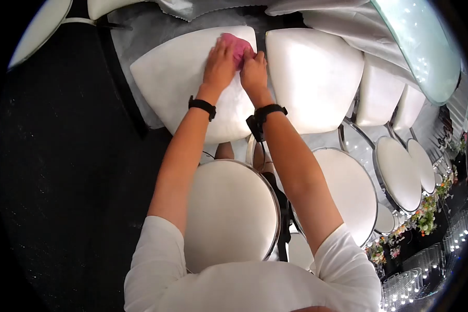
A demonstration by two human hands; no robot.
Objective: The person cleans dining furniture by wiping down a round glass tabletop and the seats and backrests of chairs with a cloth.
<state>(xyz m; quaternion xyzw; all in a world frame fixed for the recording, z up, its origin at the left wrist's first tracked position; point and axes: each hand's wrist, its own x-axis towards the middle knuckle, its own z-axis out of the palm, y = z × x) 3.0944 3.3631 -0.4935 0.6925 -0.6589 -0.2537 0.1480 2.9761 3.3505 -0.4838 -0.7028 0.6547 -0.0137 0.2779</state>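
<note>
A crumpled pink cloth [237, 49] lies on a white padded chair seat [177, 73], close to the edge that faces the neighbouring seat. My left hand [220, 67] rests beside the cloth with its fingers stretched out along the seat, their tips against the cloth's left side. At the cloth's right side, my right hand [254, 73] has its fingers curled closed on it. Part of the cloth is hidden under my hands. Both wrists carry black bands, and a small dark box hangs at the right one.
A second white seat [314, 78] stands just to the right, with more chairs beyond. Round white chair backs [234, 208] are below my arms. A pale glass tabletop [424, 47] and draped cloth [343, 21] are at upper right. Dark floor [73, 182] spreads left; flowers [426, 221] line the right.
</note>
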